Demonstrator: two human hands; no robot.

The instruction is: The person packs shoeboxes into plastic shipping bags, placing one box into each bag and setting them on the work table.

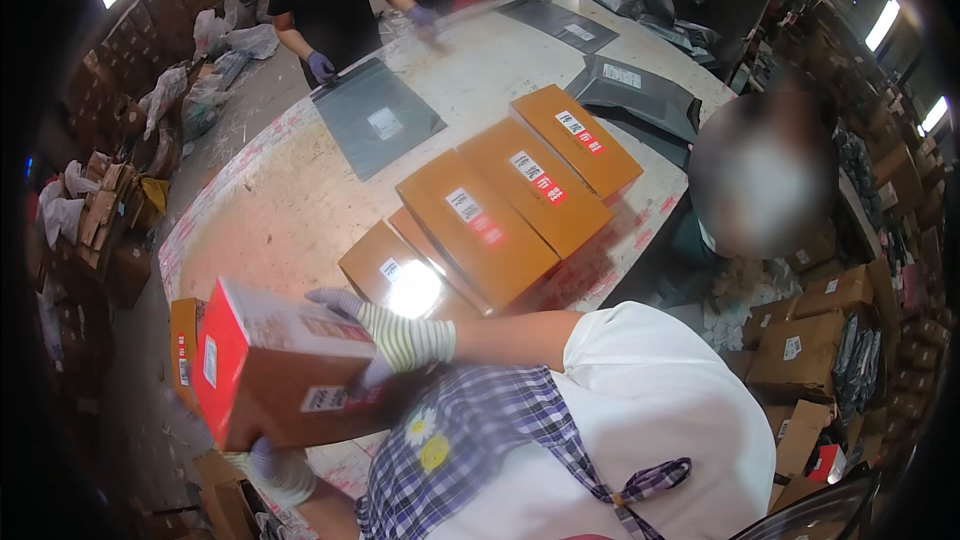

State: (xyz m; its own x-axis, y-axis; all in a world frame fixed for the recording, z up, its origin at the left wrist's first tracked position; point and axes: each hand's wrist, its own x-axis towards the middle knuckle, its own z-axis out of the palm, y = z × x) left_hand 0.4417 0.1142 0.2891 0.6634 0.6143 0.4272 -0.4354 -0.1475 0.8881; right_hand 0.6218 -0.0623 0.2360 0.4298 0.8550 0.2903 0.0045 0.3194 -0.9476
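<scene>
A pale, scuffed counter (270, 190) with reddish marks along its edge carries smooth ochre cardboard boxes (478, 230) and thin grey plastic mailers (385, 130). The held box (285, 375), a brown block with a bright red end and white labels, is between the right hand (405, 335), gripping its upper side, and the left hand (280, 470), grasping its lower edge, both in striped knit gloves.

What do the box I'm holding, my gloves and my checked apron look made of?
Box: probably cardboard, smooth-faced, judging by flat panels and straight edges. Gloves: seemingly matt knit, with stripes and a close fit. Apron: likely matt woven cloth, given its soft drape.
</scene>
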